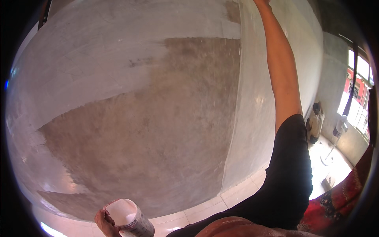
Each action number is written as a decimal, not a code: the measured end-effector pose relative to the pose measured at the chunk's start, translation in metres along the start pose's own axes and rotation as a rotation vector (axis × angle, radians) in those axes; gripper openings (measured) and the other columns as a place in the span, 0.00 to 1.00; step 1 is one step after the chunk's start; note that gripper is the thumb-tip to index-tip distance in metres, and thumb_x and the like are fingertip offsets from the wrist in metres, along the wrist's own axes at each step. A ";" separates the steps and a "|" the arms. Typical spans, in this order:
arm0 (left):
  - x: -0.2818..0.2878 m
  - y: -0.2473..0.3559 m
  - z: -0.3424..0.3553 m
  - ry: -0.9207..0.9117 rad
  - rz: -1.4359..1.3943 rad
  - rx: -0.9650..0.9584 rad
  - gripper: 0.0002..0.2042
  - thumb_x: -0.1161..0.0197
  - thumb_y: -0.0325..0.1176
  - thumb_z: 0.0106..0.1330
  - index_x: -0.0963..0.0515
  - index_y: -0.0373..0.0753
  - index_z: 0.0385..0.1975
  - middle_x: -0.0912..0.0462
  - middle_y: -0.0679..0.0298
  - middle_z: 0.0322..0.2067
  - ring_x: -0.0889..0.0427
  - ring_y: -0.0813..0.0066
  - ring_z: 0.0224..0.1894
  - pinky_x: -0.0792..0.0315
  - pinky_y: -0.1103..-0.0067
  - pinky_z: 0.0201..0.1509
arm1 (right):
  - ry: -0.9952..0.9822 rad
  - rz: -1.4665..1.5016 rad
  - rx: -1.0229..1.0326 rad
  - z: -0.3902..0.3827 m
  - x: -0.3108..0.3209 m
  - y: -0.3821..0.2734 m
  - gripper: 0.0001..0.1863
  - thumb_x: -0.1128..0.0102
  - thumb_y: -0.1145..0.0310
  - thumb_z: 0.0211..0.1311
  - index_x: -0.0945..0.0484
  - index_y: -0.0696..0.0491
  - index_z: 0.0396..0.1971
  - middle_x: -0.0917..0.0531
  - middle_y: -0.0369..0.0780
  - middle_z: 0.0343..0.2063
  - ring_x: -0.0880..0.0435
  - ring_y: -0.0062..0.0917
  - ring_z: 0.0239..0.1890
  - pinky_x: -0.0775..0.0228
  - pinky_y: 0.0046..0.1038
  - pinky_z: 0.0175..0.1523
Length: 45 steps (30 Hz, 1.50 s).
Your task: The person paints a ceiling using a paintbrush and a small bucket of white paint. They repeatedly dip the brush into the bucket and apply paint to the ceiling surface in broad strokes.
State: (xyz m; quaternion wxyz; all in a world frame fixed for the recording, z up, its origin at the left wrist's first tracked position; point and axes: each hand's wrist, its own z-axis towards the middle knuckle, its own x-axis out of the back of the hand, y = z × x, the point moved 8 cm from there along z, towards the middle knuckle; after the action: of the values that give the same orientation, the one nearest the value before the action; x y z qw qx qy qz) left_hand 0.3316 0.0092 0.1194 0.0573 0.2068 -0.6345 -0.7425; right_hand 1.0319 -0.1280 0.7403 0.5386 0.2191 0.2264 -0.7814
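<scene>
At the lower left, my left hand (106, 223) is closed on the rim of a pail (140, 225) with print on its side and whitish material inside. My right arm, in a dark short sleeve, stretches up past the wall corner. Only the wrist end of my right hand (262, 1) shows at the top edge; its fingers and anything in them are out of the picture. In front of me stands a wall (189, 98) with a large brownish patch. Smoother, lighter grey coating surrounds this patch above and to the left.
A vertical corner line separates the patch from a lighter wall (256, 94) on the right. Pale floor tiles (205, 205) run along the wall's foot. Far right, a person (316, 124) is near a bright window (357, 91), beside a pole-like stand (333, 150). Red patterned cloth (335, 205) fills the lower right.
</scene>
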 end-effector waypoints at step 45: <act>0.008 -0.010 0.011 -0.057 0.021 0.028 0.12 0.47 0.39 0.61 0.32 0.44 0.17 0.44 0.78 0.08 0.51 0.90 0.08 0.60 0.85 0.10 | -0.075 0.089 0.019 -0.020 0.023 -0.029 0.12 0.44 0.66 0.46 0.22 0.61 0.26 0.20 0.56 0.27 0.23 0.53 0.36 0.32 0.49 0.43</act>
State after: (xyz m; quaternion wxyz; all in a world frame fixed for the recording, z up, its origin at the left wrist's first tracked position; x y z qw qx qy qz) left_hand 0.3220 0.0184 0.1087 0.0440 0.1799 -0.6485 -0.7383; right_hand 0.9991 -0.1243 0.7144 0.5787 0.2045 0.1885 -0.7666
